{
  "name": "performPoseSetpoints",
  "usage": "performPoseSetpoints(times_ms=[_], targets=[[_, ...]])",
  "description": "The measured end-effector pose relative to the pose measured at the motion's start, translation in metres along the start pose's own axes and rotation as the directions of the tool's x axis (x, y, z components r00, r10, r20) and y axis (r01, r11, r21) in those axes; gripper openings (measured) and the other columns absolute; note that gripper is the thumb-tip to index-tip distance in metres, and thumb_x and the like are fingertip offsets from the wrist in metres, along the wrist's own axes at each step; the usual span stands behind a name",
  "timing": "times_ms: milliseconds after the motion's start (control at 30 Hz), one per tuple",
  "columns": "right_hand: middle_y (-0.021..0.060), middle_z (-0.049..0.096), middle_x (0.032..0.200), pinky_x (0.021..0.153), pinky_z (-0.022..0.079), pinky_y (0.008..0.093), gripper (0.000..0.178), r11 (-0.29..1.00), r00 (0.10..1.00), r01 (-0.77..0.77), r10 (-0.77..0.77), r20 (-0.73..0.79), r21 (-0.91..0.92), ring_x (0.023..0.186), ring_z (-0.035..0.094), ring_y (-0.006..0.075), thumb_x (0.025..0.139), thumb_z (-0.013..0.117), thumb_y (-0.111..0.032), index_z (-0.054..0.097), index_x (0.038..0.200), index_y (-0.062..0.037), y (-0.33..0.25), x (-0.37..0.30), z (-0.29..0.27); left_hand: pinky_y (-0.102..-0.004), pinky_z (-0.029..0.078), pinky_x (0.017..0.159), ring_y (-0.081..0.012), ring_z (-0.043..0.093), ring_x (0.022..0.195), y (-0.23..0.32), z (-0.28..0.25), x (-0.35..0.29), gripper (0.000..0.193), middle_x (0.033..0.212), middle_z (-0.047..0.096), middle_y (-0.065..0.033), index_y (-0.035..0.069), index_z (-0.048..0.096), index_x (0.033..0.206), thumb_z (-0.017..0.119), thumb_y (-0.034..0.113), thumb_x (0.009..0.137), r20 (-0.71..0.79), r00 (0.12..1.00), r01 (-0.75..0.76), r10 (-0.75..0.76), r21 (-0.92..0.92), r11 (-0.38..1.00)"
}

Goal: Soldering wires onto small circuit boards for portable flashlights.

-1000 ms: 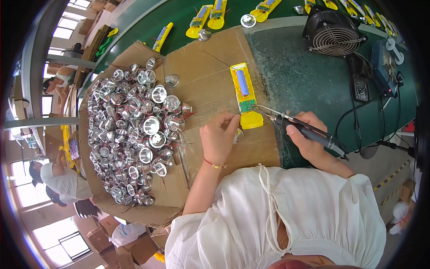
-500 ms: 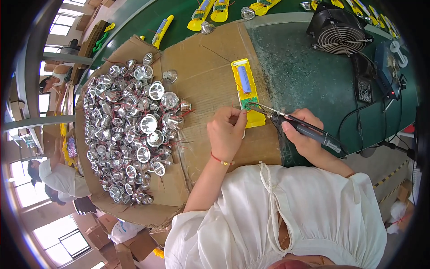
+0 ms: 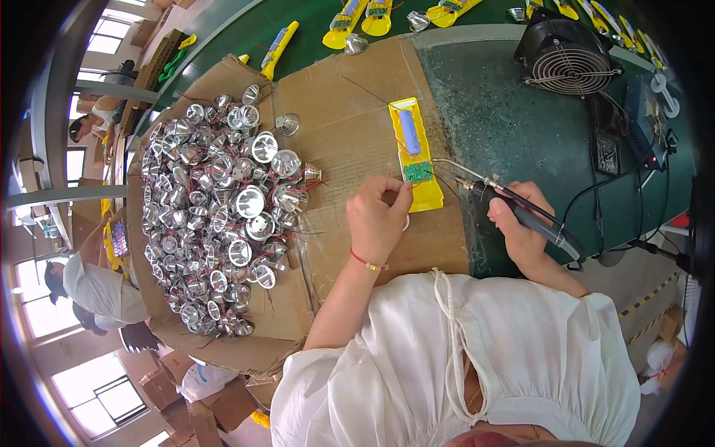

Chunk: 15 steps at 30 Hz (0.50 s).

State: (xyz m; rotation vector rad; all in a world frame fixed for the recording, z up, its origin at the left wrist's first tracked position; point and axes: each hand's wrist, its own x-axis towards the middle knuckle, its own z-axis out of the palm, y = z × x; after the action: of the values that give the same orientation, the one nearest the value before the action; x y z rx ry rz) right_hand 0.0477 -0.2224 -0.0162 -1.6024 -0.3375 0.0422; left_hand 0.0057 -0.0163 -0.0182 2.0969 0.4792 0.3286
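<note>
A long yellow plastic housing (image 3: 428,198) lies on the cardboard in front of me, with a blue cylindrical battery cell (image 3: 409,132) and a small green circuit board (image 3: 417,172) in it. My left hand (image 3: 378,214) is pinched closed at the board's lower left edge. What its fingertips hold is hidden; a white curved edge peeps out beneath them. My right hand (image 3: 525,223) is wrapped round a soldering iron (image 3: 532,221) with a thin metal feed tube (image 3: 463,168) along it. The iron's tip is apart from the board, to its right.
On my left, a cardboard box (image 3: 223,359) holds a heap of silvery reflector cups (image 3: 249,201) with red wires. More yellow housings (image 3: 344,24) line the far edge. A black fan (image 3: 570,63) and a blue soldering unit (image 3: 645,123) stand at the right. Other people sit far left.
My right hand has drawn the soldering iron back to the right, so its tip has left the circuit board. My left hand has stayed nearly still beside the board.
</note>
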Motion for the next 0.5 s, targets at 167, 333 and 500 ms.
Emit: performPoseSetpoints(times_ms=[167,333,500], targets=[[0.0043,0.06,0.071,0.057,0.044,0.0218,0.015,0.998,0.999,-0.052,0.052,-0.01,0.023,0.063,0.054,0.0073,0.077,0.067,-0.009,0.057,0.085,0.0001,0.003,-0.003,-0.002,-0.0272,0.048,0.053,-0.0172,0.063,0.057,-0.001,-0.003,-0.002,0.011,0.068,0.063,-0.0102,0.0,0.063,0.074,0.066,0.01,0.077,-0.01,1.0,-0.012,0.012,0.002,1.0],[0.0074,0.056,0.066,0.049,0.04,0.0214,0.014,0.998,0.998,0.048,-0.047,0.029,-0.051,0.055,0.051,0.0088,0.081,0.061,-0.008,0.051,0.083,0.0017,0.006,-0.002,-0.006,-0.0268,0.048,0.056,-0.0169,0.062,0.059,-0.002,-0.013,-0.009,0.017,0.075,0.066,-0.0124,0.001,0.061,0.098,0.061,0.006,0.081,-0.086,0.984,-0.154,0.154,0.004,0.988],[0.0074,0.056,0.065,0.052,0.041,0.0227,0.015,0.997,0.997,0.057,-0.053,0.062,-0.049,0.056,0.051,0.0094,0.08,0.062,-0.007,0.051,0.082,0.0015,0.0,-0.001,-0.003,-0.0245,0.048,0.055,-0.0116,0.061,0.06,0.004,-0.012,-0.004,0.019,0.075,0.066,-0.0098,0.0,0.061,0.099,0.062,0.007,0.081,-0.03,0.997,0.063,-0.077,-0.329,0.942]])
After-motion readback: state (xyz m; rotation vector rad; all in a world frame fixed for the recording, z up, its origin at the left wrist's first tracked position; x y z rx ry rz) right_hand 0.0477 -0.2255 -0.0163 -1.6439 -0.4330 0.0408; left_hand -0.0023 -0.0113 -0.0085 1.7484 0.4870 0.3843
